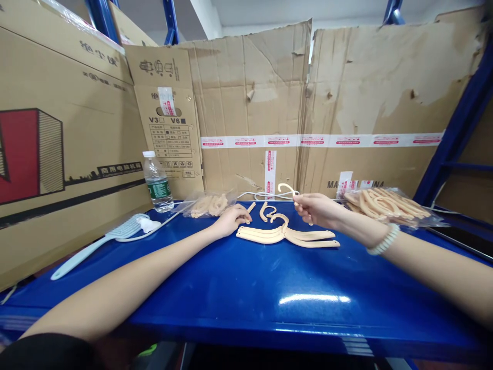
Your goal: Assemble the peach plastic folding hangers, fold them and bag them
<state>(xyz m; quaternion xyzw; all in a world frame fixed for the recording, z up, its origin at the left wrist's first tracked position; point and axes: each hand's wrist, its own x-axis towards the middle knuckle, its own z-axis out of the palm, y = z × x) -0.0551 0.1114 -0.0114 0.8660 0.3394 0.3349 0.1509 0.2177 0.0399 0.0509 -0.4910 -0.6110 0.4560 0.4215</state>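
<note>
Fingers of my right hand (318, 209) are gripping a pale hook (286, 185) near the desk's (215, 290) back edge, hiding its base. My left hand (232, 219) is half-covering a strip (251, 207), leaving its grip unclear.

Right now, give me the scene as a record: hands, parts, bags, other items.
left_hand: at a short beige strip; grip unclear
right_hand: pinching a beige hook, raised
surface: glossy blue tabletop
between_hands: beige hanger pieces, arms spread both ways, lying flat
left_bag: clear bag of beige parts, beyond left hand
right_bag: clear bag of long beige parts, beyond right wrist
far_left: upright water bottle; pale blue brush
</note>
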